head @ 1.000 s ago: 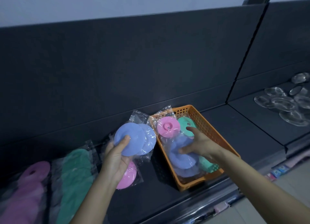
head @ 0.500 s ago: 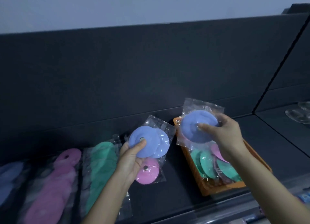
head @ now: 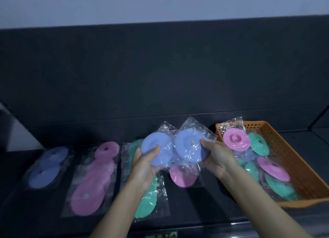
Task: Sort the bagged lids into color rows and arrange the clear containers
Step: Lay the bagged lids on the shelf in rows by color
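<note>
My left hand (head: 145, 168) grips a bagged blue lid (head: 154, 151), with a bagged pink lid (head: 183, 177) hanging under it. My right hand (head: 218, 159) pinches a second bagged blue lid (head: 188, 146), held right beside the first above the dark shelf. On the shelf lie three rows of bagged lids: blue (head: 47, 168) at the left, pink (head: 96, 179) in the middle, green (head: 147, 198) partly hidden by my left forearm. The orange basket (head: 302, 168) at the right holds several bagged pink lids (head: 235, 139) and green lids (head: 258, 143).
A dark back panel (head: 160, 73) rises behind the shelf. The shelf's front edge (head: 213, 225) runs along the bottom. No clear containers are in view.
My right hand lifted a bagged blue lid out of the basket and carried it left next to the one in my left hand. The view swung left, showing the three rows.
</note>
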### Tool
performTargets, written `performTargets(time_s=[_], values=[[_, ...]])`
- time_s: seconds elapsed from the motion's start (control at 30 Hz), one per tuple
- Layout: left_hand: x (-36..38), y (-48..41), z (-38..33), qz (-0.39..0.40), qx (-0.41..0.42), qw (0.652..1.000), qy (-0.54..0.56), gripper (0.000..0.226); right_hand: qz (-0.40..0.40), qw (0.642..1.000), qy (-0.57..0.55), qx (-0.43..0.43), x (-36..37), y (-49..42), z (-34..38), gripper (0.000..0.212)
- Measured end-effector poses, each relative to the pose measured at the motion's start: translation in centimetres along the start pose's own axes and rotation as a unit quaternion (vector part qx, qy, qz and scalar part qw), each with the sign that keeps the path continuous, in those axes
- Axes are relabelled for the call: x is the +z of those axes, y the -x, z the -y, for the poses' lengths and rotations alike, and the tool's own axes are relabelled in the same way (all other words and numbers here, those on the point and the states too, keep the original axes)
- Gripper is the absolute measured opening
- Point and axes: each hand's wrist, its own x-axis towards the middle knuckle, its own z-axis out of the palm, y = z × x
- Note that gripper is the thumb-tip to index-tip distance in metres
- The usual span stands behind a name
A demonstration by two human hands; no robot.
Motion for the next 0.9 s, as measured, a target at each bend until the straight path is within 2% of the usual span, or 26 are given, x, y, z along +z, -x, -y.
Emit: performTargets(time_s=[0.1,0.27,0.43,0.6,0.73,0.83,0.9], values=[[-1.8,0.2,-0.4,-0.03,0.002,0.999,0.018,0.045,0.011,0.999,-0.006,0.03,1.2,-0.4,-1.7,0.03],[-4.6,0.4,-1.2,-0.086,0.042,0.995,0.023,0.049,0.037,0.999,-0.011,0.031,3.3,-0.2,-3.4,0.022],[-6.5,1.5,-2.0,-0.127,0.097,0.986,0.042,0.029,0.036,0.997,-0.052,0.033,4.2,-0.2,-4.3,0.037],[-6.8,3.1,-2.2,-0.147,0.127,0.98,0.038,0.027,0.081,0.992,-0.062,0.07,6.0,0.3,-4.8,0.027],[-7.3,3.7,-2.5,-0.202,0.128,0.97,0.045,0.04,0.094,0.987,-0.066,0.11,6.3,-0.1,-5.0,0.025],[-8.1,4.1,-2.9,-0.217,0.131,0.967,0.037,0.028,0.105,0.983,-0.072,0.131,6.4,-0.5,-5.6,0.02],[-8.8,4.2,-3.0,-0.218,0.128,0.967,0.028,0.032,0.101,0.982,-0.073,0.141,6.8,-0.6,-6.0,0.015]])
